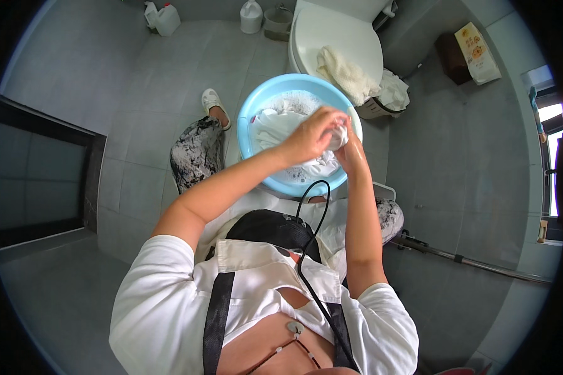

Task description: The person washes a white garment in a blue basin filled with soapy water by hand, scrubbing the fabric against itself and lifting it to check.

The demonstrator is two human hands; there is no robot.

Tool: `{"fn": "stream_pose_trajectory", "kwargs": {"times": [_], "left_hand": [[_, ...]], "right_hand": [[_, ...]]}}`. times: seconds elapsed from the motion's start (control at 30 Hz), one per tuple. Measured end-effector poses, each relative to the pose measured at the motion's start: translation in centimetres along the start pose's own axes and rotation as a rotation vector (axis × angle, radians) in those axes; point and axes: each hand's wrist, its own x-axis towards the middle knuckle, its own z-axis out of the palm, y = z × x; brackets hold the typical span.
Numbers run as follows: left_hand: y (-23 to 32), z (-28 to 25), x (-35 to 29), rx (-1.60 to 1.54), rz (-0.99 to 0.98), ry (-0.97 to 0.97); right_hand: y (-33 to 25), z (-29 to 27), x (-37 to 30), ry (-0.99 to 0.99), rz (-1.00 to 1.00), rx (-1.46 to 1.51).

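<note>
A light blue basin (244,128) stands in front of me with foamy water (297,100) in it. White fabric (274,130) lies soaking there, partly under the suds. Over the basin's right half my two hands come together around a bunched white cloth (338,138). My left hand (309,135) curls its fingers on the cloth from the left. On the other side, my right hand (354,152) is wet and closed around the same cloth. Part of the cloth is hidden behind the fingers, and whether it joins the fabric below cannot be told.
Beyond the basin is a toilet (334,37) with a cream knitted cloth (347,75) on its lid. A filled waste bin (372,109) stands beside it. White jugs (251,17) sit by the far wall. A black cable (306,244) hangs across my front.
</note>
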Motion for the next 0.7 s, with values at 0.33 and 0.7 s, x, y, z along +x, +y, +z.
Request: {"fn": "stream_pose_trajectory", "kwargs": {"times": [0.33,0.7], "left_hand": [[-6.6,-7.2,-4.2,0.72,-0.126,0.139],[-12.7,-8.6,-2.2,0.356,-0.888,-0.094]], "right_hand": [[0.8,-2.5,-0.4,-0.015,-0.065,0.382],[1.6,-6.6,-1.1,-0.041,-0.181,0.515]]}}
